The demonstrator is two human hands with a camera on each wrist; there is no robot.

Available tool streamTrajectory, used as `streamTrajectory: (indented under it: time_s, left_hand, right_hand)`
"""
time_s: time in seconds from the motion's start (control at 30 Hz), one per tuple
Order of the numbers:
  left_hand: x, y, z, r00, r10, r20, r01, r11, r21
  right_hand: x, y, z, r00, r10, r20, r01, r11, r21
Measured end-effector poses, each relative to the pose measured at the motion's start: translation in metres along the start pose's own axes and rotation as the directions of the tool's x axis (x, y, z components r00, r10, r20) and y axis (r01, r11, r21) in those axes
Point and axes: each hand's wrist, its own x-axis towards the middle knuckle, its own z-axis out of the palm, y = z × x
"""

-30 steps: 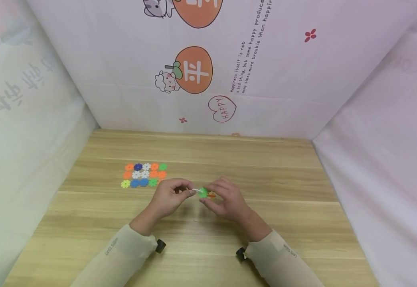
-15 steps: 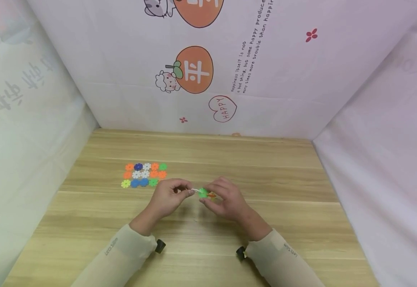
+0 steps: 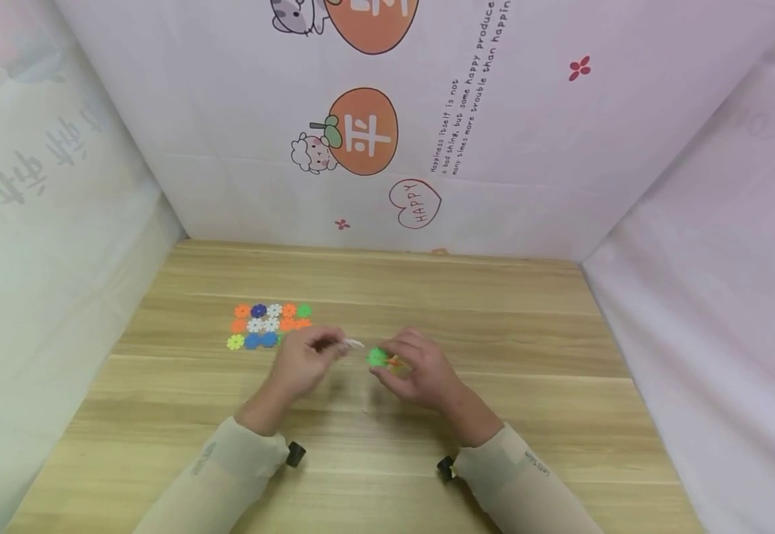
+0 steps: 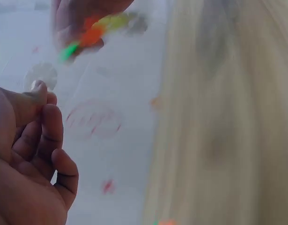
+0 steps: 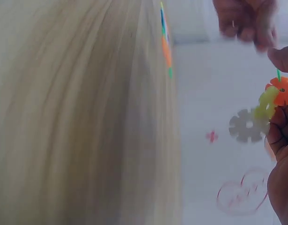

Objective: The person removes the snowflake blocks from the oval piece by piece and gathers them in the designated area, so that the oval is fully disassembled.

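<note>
My left hand [image 3: 300, 362] pinches a white snowflake disc [image 3: 355, 344] between thumb and forefinger; in the left wrist view the notched disc [image 4: 42, 74] stands up past the thumb tip. A small gap to the right, my right hand [image 3: 425, 368] holds a chain of interlocked snowflake discs by its fingertips. The chain's green disc [image 3: 377, 357] points toward the left hand. In the right wrist view an orange disc [image 5: 282, 90], a yellow disc [image 5: 265, 104] and a white disc [image 5: 247, 125] follow along the chain. Fingers partly cover the chain.
Rows of loose snowflake discs [image 3: 256, 325] in several colours lie flat on the wooden table [image 3: 494, 311], left of the hands. My left hand overlaps the nearest row's right end. A printed white cloth [image 3: 494, 208] hangs behind the table, with more white cloth at both sides.
My left hand has drawn back left and slightly away from me with the white disc, which has come apart from the green disc. The right hand has stayed nearly still, holding the chain.
</note>
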Motion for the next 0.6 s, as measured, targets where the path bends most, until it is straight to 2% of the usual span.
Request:
streamTrajectory:
  time_s: [0.13, 0.27, 0.43, 0.6]
  left_hand:
    - [0.001, -0.004, -0.035, 0.991, -0.052, -0.12, 0.054, 0.998, 0.016]
    - [0.0, -0.012, -0.058, 0.987, -0.118, -0.105, 0.125, 0.99, 0.069]
    - [-0.007, -0.025, -0.065, 0.974, -0.211, -0.085, 0.219, 0.972, 0.088]
    - [-0.012, -0.034, -0.066, 0.968, -0.231, -0.095, 0.238, 0.968, 0.076]
  right_hand:
    - [-0.013, 0.014, -0.011, 0.997, 0.03, -0.066, -0.031, 0.999, -0.012]
    - [-0.018, 0.022, -0.021, 0.994, 0.061, -0.089, -0.062, 0.998, -0.004]
    - [-0.02, 0.021, -0.023, 0.995, 0.037, -0.091, -0.038, 0.999, -0.005]
    - [-0.021, 0.019, -0.019, 0.994, 0.032, -0.106, -0.033, 0.999, -0.005]
